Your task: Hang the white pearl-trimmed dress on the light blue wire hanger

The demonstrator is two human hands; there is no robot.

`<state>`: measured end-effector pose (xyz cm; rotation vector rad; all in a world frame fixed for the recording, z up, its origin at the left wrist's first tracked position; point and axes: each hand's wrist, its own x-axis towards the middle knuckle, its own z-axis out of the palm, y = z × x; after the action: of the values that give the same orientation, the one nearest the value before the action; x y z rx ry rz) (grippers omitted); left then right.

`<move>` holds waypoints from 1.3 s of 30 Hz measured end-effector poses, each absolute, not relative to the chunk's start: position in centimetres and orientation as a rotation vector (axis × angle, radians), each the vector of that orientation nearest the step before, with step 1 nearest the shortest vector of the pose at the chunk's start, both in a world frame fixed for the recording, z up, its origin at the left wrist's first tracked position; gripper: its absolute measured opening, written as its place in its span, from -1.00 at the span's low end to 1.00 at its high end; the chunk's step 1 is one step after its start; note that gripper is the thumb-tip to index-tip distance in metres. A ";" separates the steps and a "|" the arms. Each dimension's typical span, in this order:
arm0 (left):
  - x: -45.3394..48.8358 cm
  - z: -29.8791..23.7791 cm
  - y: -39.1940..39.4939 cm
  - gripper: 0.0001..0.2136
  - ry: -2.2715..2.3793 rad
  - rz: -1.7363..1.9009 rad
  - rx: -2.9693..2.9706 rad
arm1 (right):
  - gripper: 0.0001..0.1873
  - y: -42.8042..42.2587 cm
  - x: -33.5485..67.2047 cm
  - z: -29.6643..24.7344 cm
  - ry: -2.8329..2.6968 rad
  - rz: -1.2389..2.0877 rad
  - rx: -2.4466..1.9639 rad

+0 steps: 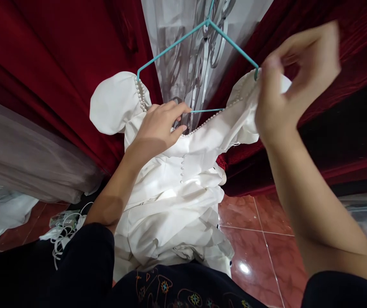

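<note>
A white dress [170,188] of smooth, faintly lustrous cloth hangs down the middle of the frame from a thin turquoise hanger [231,42], its puff sleeves rounded, its skirt gathered in heavy, crumpled folds. Round pearl beads [202,125] edge the scooped neckline, and a short column of small buttons [182,169] runs down the bodice. Behind, deep red curtains [58,64] with a velvety look flank pale drapery and curling scrollwork [199,72] at top centre. The left hand [162,126] lies over the neckline left of centre, thumb and forefinger apart at the tips; its other fingers are partly hidden, so whether it grips the cloth cannot be told. The right hand [276,102], upper right, is bent and motion-blurred in front of the other sleeve and the hanger's end; whether it holds anything is unclear. The hanger's hook is cut off by the top edge, and the hem is lost behind a dark embroidered garment [183,286] at the bottom. Coiled white cord [63,239] lies at lower left, while glossy reddish floor tiles [244,244] leave open room between the skirt and the right forearm.
</note>
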<state>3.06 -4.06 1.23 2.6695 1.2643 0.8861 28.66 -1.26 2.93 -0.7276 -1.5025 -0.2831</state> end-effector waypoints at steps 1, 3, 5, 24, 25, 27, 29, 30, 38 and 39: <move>3.1 1.1 -4.0 -0.68 1.267 0.885 2.677 | -0.87 -1.9 28.2 1.6 -1.667 -0.346 -0.725; 3.3 0.8 -3.8 -0.64 1.259 0.888 2.690 | -0.87 -2.7 27.4 -0.8 -1.999 -0.347 -0.823; 3.2 0.6 -3.8 -0.60 1.206 0.899 2.714 | -0.74 -2.9 26.7 -2.8 -2.107 -0.328 -0.911; -7.0 4.1 -2.3 -0.77 1.416 0.884 3.017 | -0.78 -3.4 26.9 -4.5 -2.026 -0.330 -0.997; -7.5 4.0 -2.1 -0.73 1.438 0.936 3.058 | -0.79 -3.4 27.0 -4.4 -2.039 -0.339 -0.997; -8.6 3.9 -1.7 -0.66 1.507 1.120 3.084 | -0.78 -3.5 27.0 -4.3 -2.046 -0.342 -0.998; -9.7 3.5 -0.9 -0.60 1.604 1.304 3.064 | -0.74 -3.6 26.6 -4.1 -2.050 -0.312 -0.999; -10.3 3.2 -0.4 -0.58 1.647 1.391 3.047 | -0.73 -3.6 26.4 -4.0 -2.051 -0.295 -1.004; -13.2 -1.7 0.0 -0.69 1.559 1.225 2.737 | -0.74 -3.3 25.8 -4.1 -2.029 -0.302 -1.093; -12.9 -2.2 -0.7 -0.71 1.492 1.165 2.677 | -0.73 -3.3 25.9 -4.2 -2.032 -0.297 -1.096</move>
<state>-12.87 -0.68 -2.25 2.6772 1.4924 1.1648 25.87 -3.27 -4.20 -1.0960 -2.0323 -0.2969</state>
